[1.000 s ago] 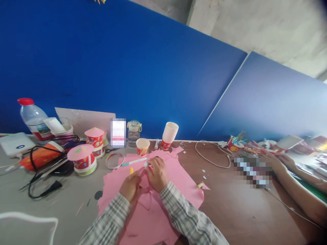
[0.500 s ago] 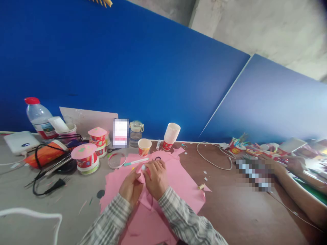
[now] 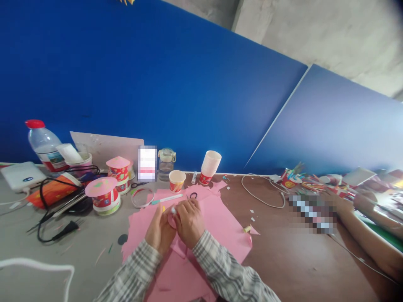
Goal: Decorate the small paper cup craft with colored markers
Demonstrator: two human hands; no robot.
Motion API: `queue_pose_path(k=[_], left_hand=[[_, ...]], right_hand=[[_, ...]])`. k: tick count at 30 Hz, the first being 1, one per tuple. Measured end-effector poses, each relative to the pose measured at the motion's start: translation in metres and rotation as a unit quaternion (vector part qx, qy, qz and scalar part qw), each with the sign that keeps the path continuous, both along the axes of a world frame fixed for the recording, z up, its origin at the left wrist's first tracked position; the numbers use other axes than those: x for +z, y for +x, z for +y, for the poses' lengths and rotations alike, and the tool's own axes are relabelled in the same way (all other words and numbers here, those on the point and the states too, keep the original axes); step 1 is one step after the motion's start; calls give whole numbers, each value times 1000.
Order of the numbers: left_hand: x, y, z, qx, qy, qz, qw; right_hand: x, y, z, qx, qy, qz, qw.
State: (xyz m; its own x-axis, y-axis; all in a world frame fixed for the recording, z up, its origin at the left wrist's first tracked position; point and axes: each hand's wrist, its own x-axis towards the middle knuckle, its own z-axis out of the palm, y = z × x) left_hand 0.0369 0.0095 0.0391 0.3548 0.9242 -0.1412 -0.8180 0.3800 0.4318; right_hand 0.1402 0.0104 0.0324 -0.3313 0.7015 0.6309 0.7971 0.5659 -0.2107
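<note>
My left hand (image 3: 160,232) and my right hand (image 3: 189,220) meet over large pink paper sheets (image 3: 220,228). Between them is a small pink paper piece (image 3: 171,219), gripped by the left fingers. A small white object (image 3: 173,210) is pinched in my right fingers against that piece; its full shape is hidden. Just beyond the hands lie scissors (image 3: 193,195) with dark handles and a white and teal pen (image 3: 166,199). A paper cup (image 3: 177,181) stands open behind the pen.
Cups with pink paper tops (image 3: 101,188), cables, a red-capped bottle (image 3: 47,147) and a clear ring (image 3: 142,197) are at left. Stacked cups (image 3: 210,167) and a lidded jar (image 3: 166,164) stand behind. Another person's arm (image 3: 368,239) reaches in at right.
The fingers of both hands have drawn closer round the small pink piece, and my left hand has turned slightly. The whole view has shifted a little.
</note>
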Motion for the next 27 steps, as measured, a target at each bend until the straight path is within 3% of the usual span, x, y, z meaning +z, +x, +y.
queue_pose_path(k=[10, 19, 24, 27], left_hand=[[-2, 7, -4, 30, 47, 37, 998], [-3, 3, -4, -31, -5, 67, 997], [-4, -7, 5, -25, -35, 44, 998], [-5, -8, 6, -29, -11, 28, 999]], right_hand=[[-2, 5, 6, -23, 1, 53, 998], [-14, 19, 23, -38, 5, 102, 994], [-3, 17, 16, 1, 6, 87, 996], [3, 10, 8, 44, 5, 53, 998]])
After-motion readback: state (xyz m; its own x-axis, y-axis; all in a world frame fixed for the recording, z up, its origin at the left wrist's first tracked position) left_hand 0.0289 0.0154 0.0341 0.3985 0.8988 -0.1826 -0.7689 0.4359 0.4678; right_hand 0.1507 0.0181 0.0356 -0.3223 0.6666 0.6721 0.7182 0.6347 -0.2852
